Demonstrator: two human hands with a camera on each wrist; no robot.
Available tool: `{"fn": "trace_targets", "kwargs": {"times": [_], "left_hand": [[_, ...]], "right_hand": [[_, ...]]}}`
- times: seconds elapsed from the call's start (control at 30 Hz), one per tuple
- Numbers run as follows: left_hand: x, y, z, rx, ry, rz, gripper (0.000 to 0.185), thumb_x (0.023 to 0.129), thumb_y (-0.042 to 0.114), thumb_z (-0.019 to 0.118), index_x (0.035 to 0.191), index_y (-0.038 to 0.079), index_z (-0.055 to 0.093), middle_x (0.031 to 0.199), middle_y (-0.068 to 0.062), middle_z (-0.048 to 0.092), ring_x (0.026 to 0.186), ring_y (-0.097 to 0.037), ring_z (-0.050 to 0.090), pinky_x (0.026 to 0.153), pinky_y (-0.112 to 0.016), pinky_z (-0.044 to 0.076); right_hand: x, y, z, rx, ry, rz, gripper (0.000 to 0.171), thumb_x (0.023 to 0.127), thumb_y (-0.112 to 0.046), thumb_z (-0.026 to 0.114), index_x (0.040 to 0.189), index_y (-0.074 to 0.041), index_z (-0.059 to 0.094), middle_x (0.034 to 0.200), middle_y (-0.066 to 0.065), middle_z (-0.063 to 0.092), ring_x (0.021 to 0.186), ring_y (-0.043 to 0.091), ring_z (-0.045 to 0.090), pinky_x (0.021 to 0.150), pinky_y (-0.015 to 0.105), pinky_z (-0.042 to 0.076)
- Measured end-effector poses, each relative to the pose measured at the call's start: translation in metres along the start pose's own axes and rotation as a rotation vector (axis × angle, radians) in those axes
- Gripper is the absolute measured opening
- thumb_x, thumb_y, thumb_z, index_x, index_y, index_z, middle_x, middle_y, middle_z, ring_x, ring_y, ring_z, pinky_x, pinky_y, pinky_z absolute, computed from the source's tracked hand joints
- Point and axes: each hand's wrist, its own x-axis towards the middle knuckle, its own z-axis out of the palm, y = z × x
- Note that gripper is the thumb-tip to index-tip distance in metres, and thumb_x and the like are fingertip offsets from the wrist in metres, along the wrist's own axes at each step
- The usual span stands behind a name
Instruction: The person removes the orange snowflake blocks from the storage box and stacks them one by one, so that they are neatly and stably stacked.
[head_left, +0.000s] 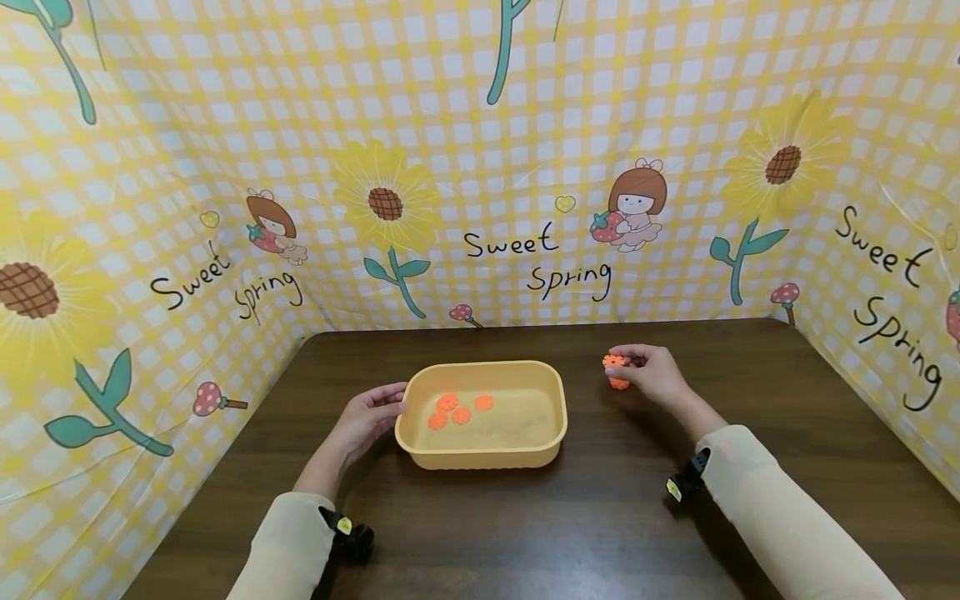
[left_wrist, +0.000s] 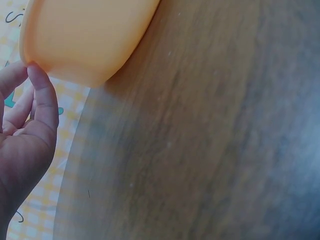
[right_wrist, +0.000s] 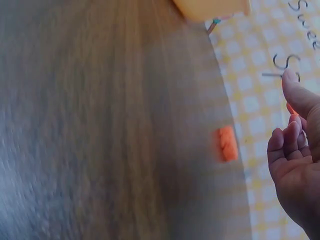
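A yellow plastic basin stands on the dark wooden table, with several orange flower-shaped discs lying in its left half. My left hand pinches the basin's left rim between thumb and fingers; the left wrist view shows this hand at the basin's edge. To the right of the basin, my right hand holds an orange notched disc between thumb and fingers. Just below it on the table is a short orange stack of discs, apart from the right hand. The fingers mostly hide the held disc in the right wrist view.
The dark wooden table is bounded at the back and sides by a yellow checked cloth printed with sunflowers and lettering. Black wrist cameras sit on both sleeves, the left one close above the tabletop.
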Motion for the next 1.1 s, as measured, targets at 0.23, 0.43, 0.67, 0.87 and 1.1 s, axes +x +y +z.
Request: {"fn": "trace_targets", "kwargs": {"times": [0.23,0.43,0.67,0.87,1.1], "left_hand": [[0.010,-0.012,-0.006,-0.022,0.036,0.004,0.045,0.082,0.001,0.060,0.124,-0.003,0.045,0.111,-0.017,0.047,0.099,-0.024,0.050,0.077,-0.029,0.048],[0.002,-0.005,-0.002,-0.023,0.016,-0.001,0.045,0.083,-0.001,0.057,0.126,-0.004,0.042,0.117,-0.023,0.043,0.104,-0.028,0.047,0.078,-0.029,0.047],[0.000,-0.003,0.000,-0.027,0.012,0.000,0.045,0.083,-0.002,0.057,0.126,-0.005,0.042,0.117,-0.023,0.043,0.104,-0.029,0.047,0.078,-0.029,0.047],[0.009,-0.012,-0.005,-0.036,0.022,0.019,0.046,0.082,0.001,0.060,0.125,-0.004,0.044,0.111,-0.018,0.048,0.101,-0.025,0.049,0.077,-0.029,0.048],[0.012,-0.015,-0.007,-0.039,0.033,0.021,0.045,0.082,0.000,0.059,0.125,-0.003,0.044,0.109,-0.016,0.049,0.100,-0.025,0.050,0.076,-0.029,0.048]], "right_hand": [[0.002,0.019,-0.007,0.011,-0.019,0.010,0.043,0.076,-0.026,0.069,0.111,-0.004,0.059,0.094,0.012,0.057,0.078,0.023,0.047,0.062,0.032,0.045],[0.002,0.025,-0.008,0.028,-0.050,0.050,0.042,0.077,-0.022,0.068,0.113,-0.002,0.058,0.091,0.013,0.056,0.076,0.023,0.047,0.060,0.031,0.045],[0.006,0.031,-0.008,0.017,-0.065,0.063,0.042,0.078,-0.020,0.068,0.114,0.000,0.057,0.091,0.013,0.055,0.075,0.023,0.046,0.058,0.028,0.042],[0.008,0.033,-0.007,-0.017,-0.074,0.051,0.041,0.077,-0.021,0.068,0.112,-0.002,0.058,0.093,0.013,0.055,0.076,0.023,0.045,0.061,0.029,0.042],[0.011,0.038,-0.006,-0.063,-0.079,0.061,0.040,0.075,-0.023,0.070,0.109,-0.004,0.060,0.092,0.011,0.057,0.075,0.022,0.048,0.063,0.029,0.044]]}}
